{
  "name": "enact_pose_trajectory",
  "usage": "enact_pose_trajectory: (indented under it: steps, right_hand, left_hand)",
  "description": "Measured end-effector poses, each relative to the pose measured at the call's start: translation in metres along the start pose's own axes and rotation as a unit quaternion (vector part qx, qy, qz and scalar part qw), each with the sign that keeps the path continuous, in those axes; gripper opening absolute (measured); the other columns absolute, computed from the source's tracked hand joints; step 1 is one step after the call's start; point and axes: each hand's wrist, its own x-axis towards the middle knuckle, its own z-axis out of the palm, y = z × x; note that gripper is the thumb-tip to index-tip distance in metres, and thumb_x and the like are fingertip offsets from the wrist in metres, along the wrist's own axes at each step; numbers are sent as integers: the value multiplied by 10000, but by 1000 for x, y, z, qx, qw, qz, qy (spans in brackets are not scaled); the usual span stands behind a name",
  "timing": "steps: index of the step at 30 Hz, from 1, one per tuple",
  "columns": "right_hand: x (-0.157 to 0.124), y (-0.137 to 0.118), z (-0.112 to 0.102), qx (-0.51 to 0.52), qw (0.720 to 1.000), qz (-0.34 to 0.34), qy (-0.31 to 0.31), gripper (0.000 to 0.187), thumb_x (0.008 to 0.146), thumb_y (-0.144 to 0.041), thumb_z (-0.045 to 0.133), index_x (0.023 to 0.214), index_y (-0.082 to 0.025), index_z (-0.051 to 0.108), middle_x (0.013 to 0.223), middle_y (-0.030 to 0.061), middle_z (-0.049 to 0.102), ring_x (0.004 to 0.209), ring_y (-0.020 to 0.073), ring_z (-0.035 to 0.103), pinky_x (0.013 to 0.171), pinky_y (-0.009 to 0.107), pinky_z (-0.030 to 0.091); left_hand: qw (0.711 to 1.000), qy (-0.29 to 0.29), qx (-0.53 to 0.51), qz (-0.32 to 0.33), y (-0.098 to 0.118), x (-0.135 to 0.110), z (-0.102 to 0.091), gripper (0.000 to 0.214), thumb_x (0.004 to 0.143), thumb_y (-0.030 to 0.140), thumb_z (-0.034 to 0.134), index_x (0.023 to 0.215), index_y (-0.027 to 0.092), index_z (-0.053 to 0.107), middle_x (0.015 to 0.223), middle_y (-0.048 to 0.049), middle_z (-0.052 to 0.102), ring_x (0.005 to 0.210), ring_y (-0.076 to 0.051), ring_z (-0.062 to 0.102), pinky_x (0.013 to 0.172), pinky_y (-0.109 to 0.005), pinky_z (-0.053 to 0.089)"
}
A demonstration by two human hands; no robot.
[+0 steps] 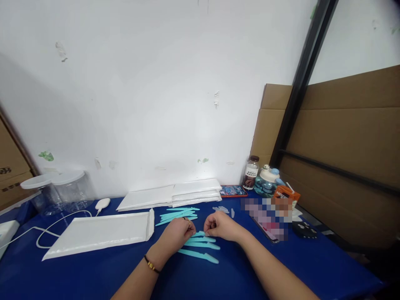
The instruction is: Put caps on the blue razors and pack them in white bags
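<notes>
Several turquoise eyebrow razors [204, 256] lie fanned out on the blue table below my hands. My left hand [176, 235] is closed in a pinch at the handle end of the uppermost razor [199, 235]. At that razor's blade end, the fingers of my right hand [223, 226] are pinched together; whatever small piece they grip is hidden by the fingers. A pile of turquoise razors [178, 214] lies just beyond my left hand. Beyond my right hand are several small translucent blade caps [223, 209].
A white padded envelope [103, 233] lies at left, with more stacked envelopes [196, 192] by the wall. Clear tubs [73, 193] and a white charger [102, 203] with its cable stand left. At right are phones [233, 191], a brown-capped bottle [251, 175] and an orange drink carton [286, 195].
</notes>
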Motion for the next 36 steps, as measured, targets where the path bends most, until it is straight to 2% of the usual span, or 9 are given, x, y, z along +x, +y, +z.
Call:
enact_pose_trajectory:
  steps: [6,8,11,18,23,26,28,32,36]
  right_hand:
    - [-15,27,-56,-131,970,-10,204,264,707,-78,484,842,-186,683,886,39,666,806,169,589,745,263,424]
    - [-18,41,-66,-173,968,17,182,355,655,-20,469,886,-190,678,959,50,644,871,177,582,800,270,409]
    - [-19,52,-67,-208,966,72,134,297,640,-15,483,791,-176,681,905,58,627,804,169,580,741,249,411]
    - [-21,45,-61,-189,971,117,92,176,636,-52,558,725,-171,652,692,20,639,628,142,560,557,211,358]
    - [-24,44,-64,-171,969,162,69,146,605,-35,555,607,-161,628,615,21,640,567,134,541,513,213,341]
    - [-24,38,-64,-94,984,122,94,101,638,-73,556,616,-161,601,613,9,620,560,124,528,519,215,355]
    - [-21,29,-61,25,988,75,134,14,702,-169,572,692,-166,581,611,-11,589,539,112,516,510,213,367]
    - [-12,9,-46,264,948,4,175,250,716,-358,649,865,-180,556,602,-45,554,490,98,518,482,213,392]
    - [-6,2,-31,347,927,25,139,345,647,-388,733,854,-140,614,664,25,654,584,119,605,581,234,457]
  left_hand:
    - [991,78,56,-91,-19,-4,-21,123,794,196,503,836,216,617,855,-6,623,782,-145,568,692,-238,368]
    - [984,106,81,-119,-28,-7,-28,132,768,206,549,884,220,611,935,-15,613,843,-160,564,733,-251,374]
    - [984,100,96,-116,-35,-10,-32,173,739,239,608,912,241,617,978,-9,604,908,-177,553,769,-264,376]
    - [988,77,121,-59,-30,-5,-20,187,800,283,576,972,322,638,997,5,597,999,-190,511,792,-298,344]
    - [986,80,138,-52,-26,-1,-18,95,821,291,555,844,250,638,939,-11,607,971,-189,502,758,-303,332]
    - [983,86,156,-43,-25,0,-17,149,859,277,492,815,229,625,905,-17,604,935,-188,505,749,-311,332]
    - [980,97,171,-39,-26,0,-16,201,882,265,441,801,218,619,888,-25,598,917,-191,504,744,-321,331]
    - [978,131,160,-24,-25,2,-15,204,886,242,419,799,211,601,901,-26,586,918,-189,496,757,-324,337]
    - [979,177,100,-20,-19,2,-16,165,877,233,423,834,217,581,969,-19,579,956,-187,484,805,-328,349]
